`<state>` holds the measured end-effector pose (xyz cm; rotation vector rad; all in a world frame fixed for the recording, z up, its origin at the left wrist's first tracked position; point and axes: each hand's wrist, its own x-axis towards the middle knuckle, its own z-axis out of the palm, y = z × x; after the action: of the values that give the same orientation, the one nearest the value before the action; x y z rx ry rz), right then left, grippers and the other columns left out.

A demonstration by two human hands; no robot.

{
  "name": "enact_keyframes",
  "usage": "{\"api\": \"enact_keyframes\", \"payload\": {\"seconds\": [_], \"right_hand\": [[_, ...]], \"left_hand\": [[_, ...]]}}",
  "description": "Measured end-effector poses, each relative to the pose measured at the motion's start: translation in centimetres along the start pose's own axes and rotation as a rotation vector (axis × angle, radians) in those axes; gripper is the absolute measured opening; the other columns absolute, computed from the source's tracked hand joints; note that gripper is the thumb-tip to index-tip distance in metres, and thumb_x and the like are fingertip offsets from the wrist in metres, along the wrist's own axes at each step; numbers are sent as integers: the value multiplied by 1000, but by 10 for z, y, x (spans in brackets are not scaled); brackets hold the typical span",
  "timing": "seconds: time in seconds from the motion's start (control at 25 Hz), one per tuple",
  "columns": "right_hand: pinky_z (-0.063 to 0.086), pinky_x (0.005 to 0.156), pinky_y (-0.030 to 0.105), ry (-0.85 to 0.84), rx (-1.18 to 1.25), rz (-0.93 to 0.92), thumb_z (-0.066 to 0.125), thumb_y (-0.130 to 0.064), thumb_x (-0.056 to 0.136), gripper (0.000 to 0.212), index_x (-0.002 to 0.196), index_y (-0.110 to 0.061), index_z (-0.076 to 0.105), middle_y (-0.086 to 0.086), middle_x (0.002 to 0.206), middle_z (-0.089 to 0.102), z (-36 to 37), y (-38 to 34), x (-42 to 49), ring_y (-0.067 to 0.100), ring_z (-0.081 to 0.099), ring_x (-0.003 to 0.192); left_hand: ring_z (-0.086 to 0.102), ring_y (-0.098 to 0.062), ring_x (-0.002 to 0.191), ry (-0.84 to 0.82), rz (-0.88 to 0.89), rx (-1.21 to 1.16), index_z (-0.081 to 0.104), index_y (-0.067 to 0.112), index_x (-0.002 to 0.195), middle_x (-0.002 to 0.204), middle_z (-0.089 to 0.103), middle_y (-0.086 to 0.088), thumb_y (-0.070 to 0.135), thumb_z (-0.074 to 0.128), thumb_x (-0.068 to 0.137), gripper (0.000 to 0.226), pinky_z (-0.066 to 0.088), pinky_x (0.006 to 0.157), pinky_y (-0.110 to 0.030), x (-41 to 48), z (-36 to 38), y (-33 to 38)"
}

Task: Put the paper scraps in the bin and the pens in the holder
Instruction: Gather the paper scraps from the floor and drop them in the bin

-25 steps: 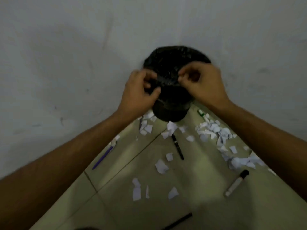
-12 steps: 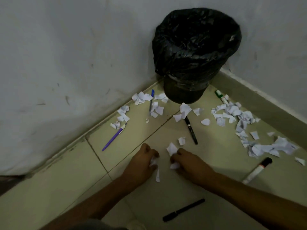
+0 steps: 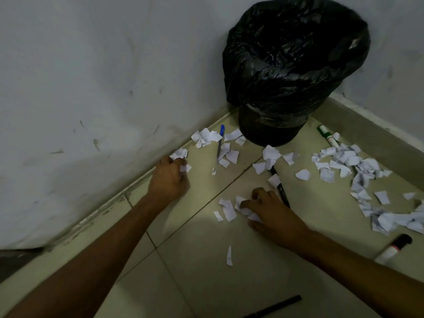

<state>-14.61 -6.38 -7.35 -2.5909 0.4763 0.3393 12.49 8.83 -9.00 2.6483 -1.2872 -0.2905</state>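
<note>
White paper scraps (image 3: 344,161) lie scattered over the tiled floor around a bin (image 3: 268,131) lined with a black bag (image 3: 293,53) in the corner. My left hand (image 3: 168,180) rests by the wall, fingers curled on paper scraps at its tips. My right hand (image 3: 273,212) presses on a few scraps (image 3: 229,210) in the middle of the floor, fingers closing over them. A blue pen (image 3: 220,143) lies left of the bin. A black pen (image 3: 282,191) lies just beyond my right hand, partly under scraps. No pen holder is in view.
A green-capped marker (image 3: 327,135) lies right of the bin by the skirting. A black-capped white marker (image 3: 394,247) is at the right edge, another black pen (image 3: 275,308) at the bottom. White walls meet behind the bin. One lone scrap (image 3: 229,255) lies between my arms.
A second ago both hands were up at the bin's bag rim. They came down to the floor; since then my left hand has slid toward the wall, covering the purple pen's spot.
</note>
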Motion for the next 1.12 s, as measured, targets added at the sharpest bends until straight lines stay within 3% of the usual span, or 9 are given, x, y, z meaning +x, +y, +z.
{"api": "enact_keyframes", "payload": {"seconds": [0.16,0.24,0.32,0.4,0.52,0.68,0.84,0.96,1.12], "right_hand": [[48,85,31,-12,39,-87,57,-26,95,41,135,-29,50,5,130,39,3,-1,-3,21,44,113],[47,85,30,26,38,-94,61,-31,93,41,133,-27,53,6,132,43,-5,-3,-6,22,46,115],[48,88,36,202,-80,-95,67,-37,87,46,129,-25,57,10,137,47,-18,-1,1,28,48,122],[45,98,42,280,-127,-16,68,-44,84,57,136,-28,50,11,148,38,-35,4,20,33,39,134],[37,110,46,73,-157,125,66,-47,85,73,147,-35,31,12,158,16,-51,16,52,34,21,143],[35,109,44,-35,-189,39,63,-41,87,65,145,-29,37,14,152,24,-36,7,62,35,28,137],[42,102,44,34,-164,-106,60,-39,89,47,132,-24,51,9,133,45,-32,-4,56,29,43,123],[43,102,43,176,-113,-97,58,-37,92,51,138,-21,47,8,142,44,-54,1,85,28,41,129],[33,113,43,75,-135,-18,57,-34,94,69,152,-16,25,12,159,21,-68,4,140,34,26,143]], "left_hand": [[62,-25,81,40,55,-230,69,13,100,95,63,-12,29,49,73,37,55,76,-35,8,-7,16],[58,-26,94,100,18,-142,65,16,111,108,60,-12,31,60,76,38,53,80,-36,12,-9,20],[53,-30,105,66,1,77,58,20,119,116,59,-9,41,52,77,48,49,81,-38,21,-8,19],[56,-34,102,0,26,105,59,17,119,114,60,-13,36,51,75,49,50,81,-40,27,-5,20],[60,-36,92,-42,126,49,65,10,111,108,59,-21,13,58,75,37,56,70,-40,23,0,38],[58,-25,96,-119,267,-13,64,24,108,112,57,-6,17,52,79,33,54,71,-35,12,15,49],[57,-21,101,-53,250,-168,66,26,113,117,57,0,21,58,77,37,54,75,-36,1,3,56],[51,-30,111,114,152,-164,54,13,128,129,51,-12,16,59,75,54,52,86,-42,40,-16,53],[48,-39,116,-96,230,107,47,9,134,135,45,-19,28,52,72,64,50,89,-48,85,-12,49]]}}
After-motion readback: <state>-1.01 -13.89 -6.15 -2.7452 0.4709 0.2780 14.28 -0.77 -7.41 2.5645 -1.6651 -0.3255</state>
